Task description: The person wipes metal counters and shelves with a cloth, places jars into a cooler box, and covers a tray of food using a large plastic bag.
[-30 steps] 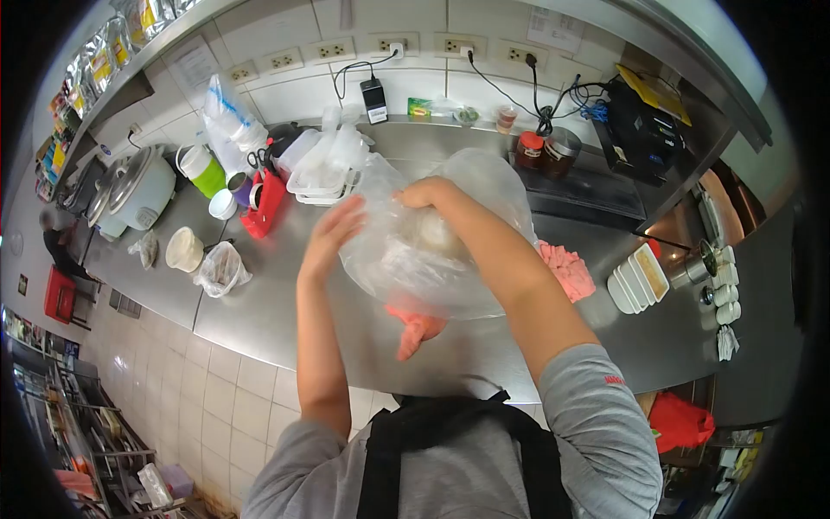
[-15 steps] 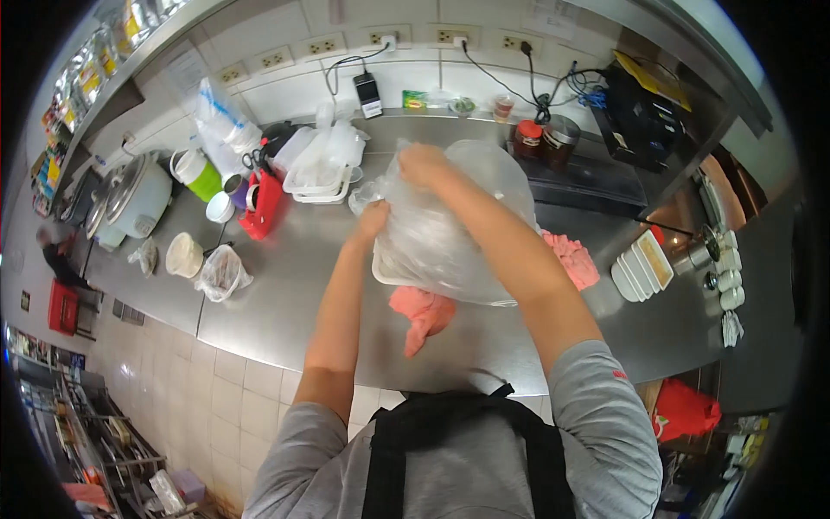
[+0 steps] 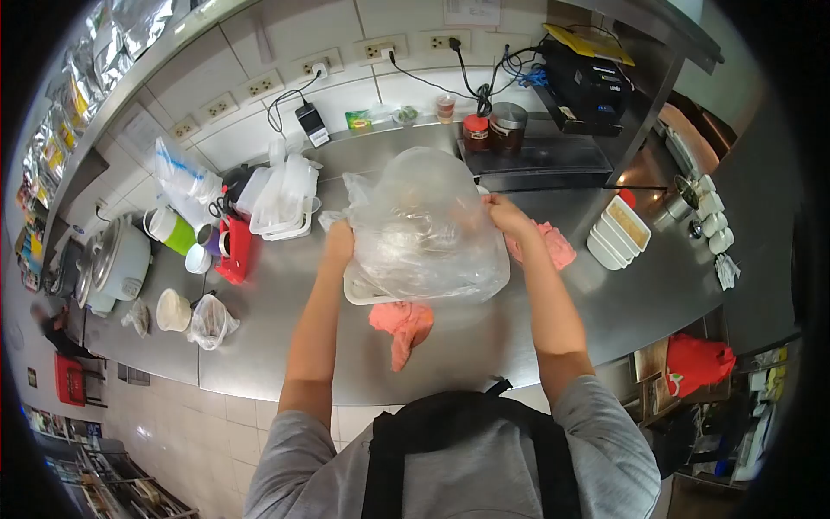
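A large clear plastic bag (image 3: 424, 216), puffed up and wrinkled, lies over a white tray (image 3: 361, 292) on the steel counter. At the bag's left edge my left hand (image 3: 340, 242) is closed on the plastic. My right hand (image 3: 510, 216) grips the far right side of the bag, its fingertips partly hidden behind the plastic and close to a white corner of the tray. Just in front of the tray lies a crumpled pink cloth (image 3: 402, 329). Beside my right wrist is a second pink cloth (image 3: 553, 246).
White containers (image 3: 290, 203) and a red holder with scissors (image 3: 233, 251) stand left. Farther left are a bagged tub (image 3: 212, 322) and a rice cooker (image 3: 125, 259). Stacked white trays (image 3: 618, 232) sit right; jars (image 3: 507, 127) stand behind. A person (image 3: 62, 333) is far left.
My right hand has moved from the top left of the bag to its right side. My left hand stays at the left edge. The bag now lies spread over the tray.
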### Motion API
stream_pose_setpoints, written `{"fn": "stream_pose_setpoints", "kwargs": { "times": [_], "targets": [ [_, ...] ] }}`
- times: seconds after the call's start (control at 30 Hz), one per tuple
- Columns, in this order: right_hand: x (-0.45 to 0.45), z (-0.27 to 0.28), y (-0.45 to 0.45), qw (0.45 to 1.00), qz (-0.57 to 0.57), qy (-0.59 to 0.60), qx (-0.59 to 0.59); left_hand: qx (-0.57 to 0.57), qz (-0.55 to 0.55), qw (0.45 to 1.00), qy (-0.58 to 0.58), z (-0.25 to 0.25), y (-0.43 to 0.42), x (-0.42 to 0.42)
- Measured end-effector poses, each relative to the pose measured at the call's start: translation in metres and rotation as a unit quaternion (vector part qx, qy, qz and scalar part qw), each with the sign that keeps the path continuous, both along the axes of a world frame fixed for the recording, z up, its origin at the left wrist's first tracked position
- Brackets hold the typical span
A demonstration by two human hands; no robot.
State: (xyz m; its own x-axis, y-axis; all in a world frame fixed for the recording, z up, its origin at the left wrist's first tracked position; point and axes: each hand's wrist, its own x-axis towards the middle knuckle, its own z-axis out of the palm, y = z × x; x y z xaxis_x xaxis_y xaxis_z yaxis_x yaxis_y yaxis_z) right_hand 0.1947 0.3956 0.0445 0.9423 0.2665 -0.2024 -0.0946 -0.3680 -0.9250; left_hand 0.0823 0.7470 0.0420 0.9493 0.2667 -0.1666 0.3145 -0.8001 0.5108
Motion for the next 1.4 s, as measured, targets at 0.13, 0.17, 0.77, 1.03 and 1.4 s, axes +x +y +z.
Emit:
{"fn": "stream_pose_setpoints", "kwargs": {
  "times": [0.13,0.17,0.77,1.03,1.4],
  "targets": [
    [0.013,-0.061,0.001,0.995,0.034,0.071,0.065,0.274,-0.013,0.931,-0.241,0.041,-0.026,-0.014],
    [0.014,-0.062,0.001,0.992,0.050,0.089,0.067,0.328,-0.026,0.885,-0.330,0.041,-0.025,-0.012],
    [-0.049,-0.006,-0.024,0.929,-0.177,-0.324,-0.012,-0.235,-0.145,0.950,-0.148,-0.029,0.029,0.012],
    [-0.191,0.035,-0.041,0.873,0.188,-0.420,-0.160,0.028,0.213,0.830,-0.515,-0.013,-0.014,-0.071],
    [-0.148,-0.037,0.013,0.880,0.220,-0.265,-0.328,0.103,-0.044,0.939,-0.325,-0.054,-0.050,-0.132]
  ]
}}
